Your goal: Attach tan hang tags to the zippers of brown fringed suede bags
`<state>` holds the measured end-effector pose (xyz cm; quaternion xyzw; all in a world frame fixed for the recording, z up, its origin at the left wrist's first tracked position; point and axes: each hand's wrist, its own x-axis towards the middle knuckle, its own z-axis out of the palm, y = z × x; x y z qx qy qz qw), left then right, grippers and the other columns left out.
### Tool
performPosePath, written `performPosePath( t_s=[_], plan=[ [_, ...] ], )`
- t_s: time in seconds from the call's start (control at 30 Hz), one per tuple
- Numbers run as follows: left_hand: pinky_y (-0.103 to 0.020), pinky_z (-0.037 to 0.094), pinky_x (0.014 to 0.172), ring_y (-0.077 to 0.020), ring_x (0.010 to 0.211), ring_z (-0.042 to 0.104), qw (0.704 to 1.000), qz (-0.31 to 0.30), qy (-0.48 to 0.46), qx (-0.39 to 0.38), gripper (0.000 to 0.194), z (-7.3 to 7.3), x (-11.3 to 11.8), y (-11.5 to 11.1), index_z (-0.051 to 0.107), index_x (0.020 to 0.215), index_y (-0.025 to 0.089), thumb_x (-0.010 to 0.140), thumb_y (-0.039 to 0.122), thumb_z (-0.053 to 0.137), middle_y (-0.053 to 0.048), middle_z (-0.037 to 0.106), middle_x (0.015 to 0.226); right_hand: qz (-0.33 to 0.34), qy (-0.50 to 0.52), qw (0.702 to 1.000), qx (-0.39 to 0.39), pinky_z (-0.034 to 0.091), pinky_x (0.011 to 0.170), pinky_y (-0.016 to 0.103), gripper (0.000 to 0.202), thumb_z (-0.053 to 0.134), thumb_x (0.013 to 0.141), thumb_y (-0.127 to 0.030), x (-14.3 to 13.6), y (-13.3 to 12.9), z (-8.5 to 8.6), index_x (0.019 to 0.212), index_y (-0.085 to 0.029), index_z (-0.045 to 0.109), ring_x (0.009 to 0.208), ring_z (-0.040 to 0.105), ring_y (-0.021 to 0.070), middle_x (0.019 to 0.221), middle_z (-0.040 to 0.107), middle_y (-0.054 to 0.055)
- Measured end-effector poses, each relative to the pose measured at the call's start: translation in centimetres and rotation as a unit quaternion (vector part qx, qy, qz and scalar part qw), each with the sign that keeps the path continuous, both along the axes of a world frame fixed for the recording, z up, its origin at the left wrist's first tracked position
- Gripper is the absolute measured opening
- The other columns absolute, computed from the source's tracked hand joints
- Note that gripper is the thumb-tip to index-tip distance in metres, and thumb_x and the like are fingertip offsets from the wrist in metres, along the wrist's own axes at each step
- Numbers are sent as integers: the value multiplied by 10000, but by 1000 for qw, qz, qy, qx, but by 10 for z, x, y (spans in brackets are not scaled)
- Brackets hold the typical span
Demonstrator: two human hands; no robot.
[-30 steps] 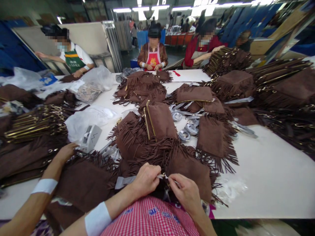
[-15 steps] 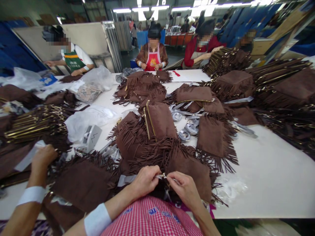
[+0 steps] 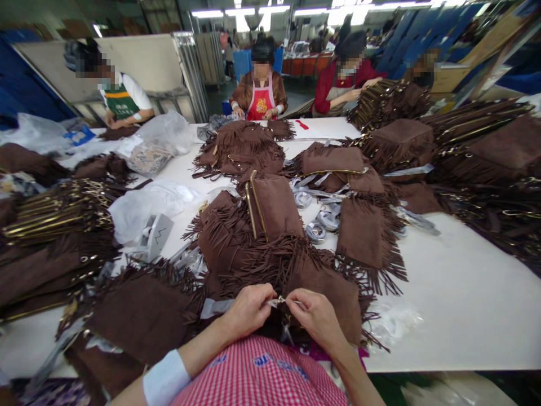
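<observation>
Close to my apron, my left hand (image 3: 249, 309) and my right hand (image 3: 316, 317) pinch at a small gold-coloured metal clasp (image 3: 279, 299) with pale plastic wrapping around it. Its exact form is too small to make out. Left of my left hand, a strip of translucent plastic (image 3: 215, 308) sticks out. Beneath and beyond my hands lies a dark brown fringed bag (image 3: 325, 290). Another brown bag with a gold zipper (image 3: 276, 206) rests on the pile just ahead.
Coiled plastic-wrapped straps (image 3: 315, 231) lie among the bags. To the left are a grey tape dispenser (image 3: 155, 237), a clear plastic bag (image 3: 139, 211) and stacked gold-edged bags (image 3: 38, 270). Piles of bags (image 3: 499, 149) cover the right rear. Several co-workers sit across the white table (image 3: 460, 304).
The co-worker's arm at the left, with its strip of plastic, has left the view. My hands stay nearly in place at the clasp. The co-workers opposite have shifted their hands.
</observation>
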<state>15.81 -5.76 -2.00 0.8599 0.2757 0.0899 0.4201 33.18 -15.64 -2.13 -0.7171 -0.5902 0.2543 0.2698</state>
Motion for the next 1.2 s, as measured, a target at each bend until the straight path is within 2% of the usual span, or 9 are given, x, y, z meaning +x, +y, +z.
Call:
performPosePath(
  t_s=[0.23,0.33,0.47,0.6,0.63,0.73,0.83,1.03,1.2],
  plan=[
    [-271,444,801,-172,888,598,998,9,-57,-15,148,2,-1,0,529,724,174,738,35,482,-64,676,963,-7,-140,990,21,316,560,250,231,498,885,-186,-11,0,-2,695,-226,623,622,609,141,666,640,-10],
    [-279,449,845,-171,938,595,996,10,-73,-42,133,5,-1,1,538,724,175,751,48,509,-69,672,1035,5,-169,985,34,289,543,262,248,485,900,-183,-14,-1,-6,688,-225,608,602,589,133,655,618,-13],
    [-280,452,877,-169,971,615,991,7,-70,-113,96,4,-3,4,568,712,166,780,99,564,-69,686,1098,21,-175,984,39,287,545,266,275,460,930,-199,-15,-3,-11,701,-220,609,608,595,131,667,617,-9],
    [-286,452,889,-185,996,617,975,0,-83,-205,27,-3,-4,6,626,723,150,741,138,642,-68,692,1125,27,-174,984,40,291,550,266,293,442,947,-206,-14,-6,-15,709,-218,613,622,602,130,680,620,-5],
    [-281,460,863,-182,962,622,967,4,-89,-240,28,-6,-4,7,648,756,144,735,160,658,-68,700,1087,28,-174,984,39,294,554,265,291,443,950,-210,-14,-6,-15,714,-218,614,629,605,130,685,621,-5],
    [-257,468,749,-148,793,615,942,39,-86,-321,189,-13,-2,6,704,909,129,794,250,615,-46,708,901,33,-173,984,34,303,565,264,281,456,955,-223,-16,-7,-16,722,-222,613,641,614,131,693,625,-8],
    [-233,446,673,-123,690,568,940,85,-68,-324,241,-19,2,4,726,916,131,821,243,535,-11,672,753,37,-175,984,24,303,571,266,258,475,951,-226,-19,-6,-17,729,-223,607,655,622,134,706,634,-11],
    [-208,418,604,-111,636,537,925,141,-86,-343,140,-31,9,-2,652,760,132,664,117,551,16,622,692,41,-200,979,26,289,549,269,264,471,949,-233,-22,-8,-20,712,-222,589,622,607,137,685,622,-9],
    [-197,368,568,-98,610,484,949,140,-72,-273,75,-34,14,-5,563,690,148,655,88,536,40,538,639,38,-194,980,33,292,530,260,281,461,944,-220,-24,-10,-22,694,-220,589,599,596,131,674,619,-9]
  ],
)
